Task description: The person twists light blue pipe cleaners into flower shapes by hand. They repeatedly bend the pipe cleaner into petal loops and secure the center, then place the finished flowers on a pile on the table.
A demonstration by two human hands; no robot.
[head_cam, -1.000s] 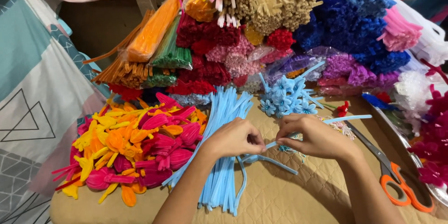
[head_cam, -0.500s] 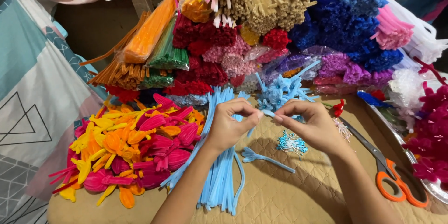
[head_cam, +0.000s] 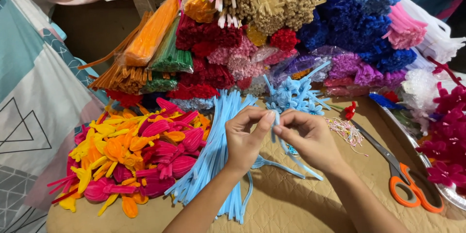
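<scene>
Behind the hands: bundled pipe cleaners [head_cam: 291, 24] are piling high.
Table [head_cam: 310, 204]: carrying loose blue stems [head_cam: 213, 160], pink-yellow petals [head_cam: 141, 155], scissors [head_cam: 403, 174].
Tray [head_cam: 451, 191]: holding magenta flowers [head_cam: 449, 136].
Hands: left hand [head_cam: 245, 138] and right hand [head_cam: 306, 136] are pinching one light blue pipe cleaner [head_cam: 284, 143] between them.

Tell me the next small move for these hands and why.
Probably another twist: the left hand and right hand pinch a light blue pipe cleaner between fingertips, and its loose tail hangs down toward the tan mat.

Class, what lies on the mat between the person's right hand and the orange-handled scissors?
In the head view, a small heap of thin pale threads lies there on the tan mat.
</scene>
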